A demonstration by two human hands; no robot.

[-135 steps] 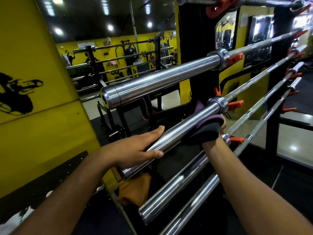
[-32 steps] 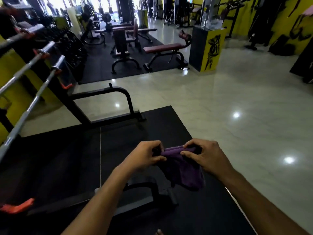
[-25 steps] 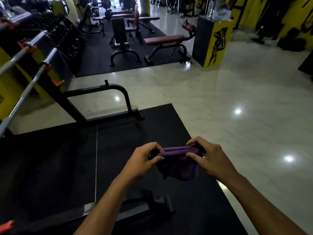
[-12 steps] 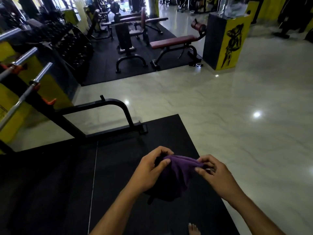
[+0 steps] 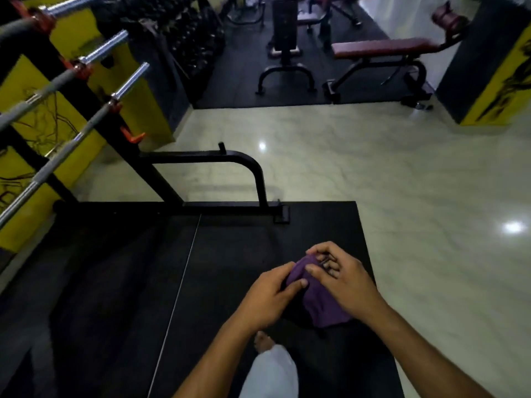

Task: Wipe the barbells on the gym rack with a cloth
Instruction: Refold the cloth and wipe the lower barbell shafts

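Note:
Both of my hands hold a purple cloth (image 5: 319, 305) in front of me, over the black floor mat. My left hand (image 5: 268, 297) grips its left side with curled fingers. My right hand (image 5: 339, 278) pinches the cloth's top fold. Several steel barbells (image 5: 94, 119) lie on the black rack (image 5: 120, 133) at the far left, resting on orange hooks, well away from both hands.
The rack's curved black foot (image 5: 230, 165) stands ahead on the edge of the black mat (image 5: 115, 282). A shiny pale floor (image 5: 402, 182) spreads to the right. Benches (image 5: 379, 50) and a yellow-black pillar (image 5: 494, 67) stand further back. My foot (image 5: 263, 341) shows below.
I have turned away from the rack since wiping a barbell. My hands have drawn closer together on the cloth, and my view has tilted further down, bringing my leg into sight.

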